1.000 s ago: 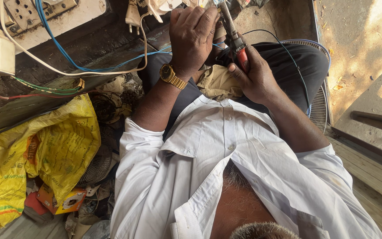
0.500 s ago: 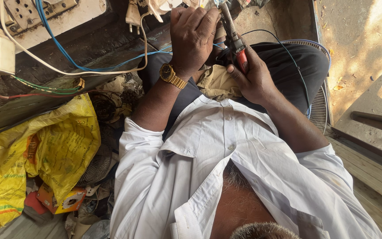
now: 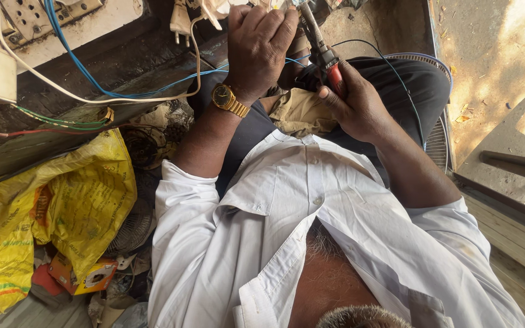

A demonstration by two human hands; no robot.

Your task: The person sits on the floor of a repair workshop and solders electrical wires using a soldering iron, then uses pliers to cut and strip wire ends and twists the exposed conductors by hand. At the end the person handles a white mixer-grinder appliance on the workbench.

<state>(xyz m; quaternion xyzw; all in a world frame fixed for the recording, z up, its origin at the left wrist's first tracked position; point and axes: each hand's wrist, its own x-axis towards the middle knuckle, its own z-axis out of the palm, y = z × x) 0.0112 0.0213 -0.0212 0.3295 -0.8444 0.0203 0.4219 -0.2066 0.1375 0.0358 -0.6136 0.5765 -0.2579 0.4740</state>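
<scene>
Gripping red-handled pliers (image 3: 326, 58) in right hand (image 3: 356, 106), nose up-left (steeply tilted); left hand (image 3: 256, 45) curled over hidden workpiece.

The pliers (image 3: 326, 58) have red grips, the watch (image 3: 228, 99) is gold, the shirt (image 3: 311, 231) white, the bag (image 3: 44, 212) yellow, the wire (image 3: 92, 85) blue.

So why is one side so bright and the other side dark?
In the head view, sunlight hits the concrete floor at right, washing it out; the socket board and yellow bag sit in shade. The left hand and right hand with pliers look sharp, not blurred.
</scene>
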